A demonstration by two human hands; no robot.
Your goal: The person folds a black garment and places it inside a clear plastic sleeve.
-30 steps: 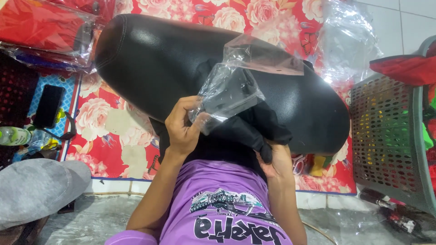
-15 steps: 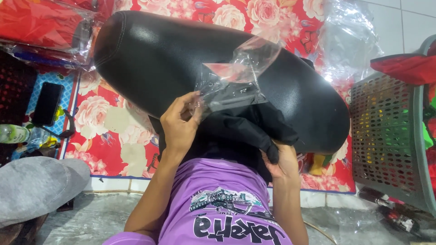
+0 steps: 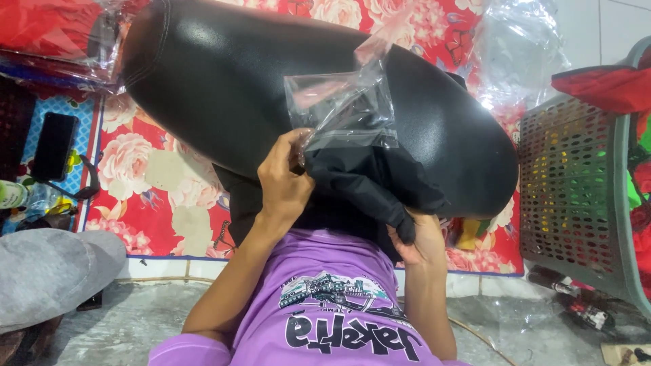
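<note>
The left hand (image 3: 285, 186) pinches the mouth of a clear plastic bag (image 3: 342, 102), which rises above and right of its fingers. Just below that grip, black cloth (image 3: 369, 179) drapes down to the right hand (image 3: 420, 240), whose fingers close on its lower edge.

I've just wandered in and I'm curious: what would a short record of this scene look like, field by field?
Left hand: left hand pinches the mouth of a clear plastic bag.
Right hand: right hand grips a folded black fabric piece from below.
Fabric: its upper end sits at the bag's opening.
Behind: large glossy black padded cover on a red floral mat.
Right side: grey perforated plastic basket.
Left side: black phone.
</note>
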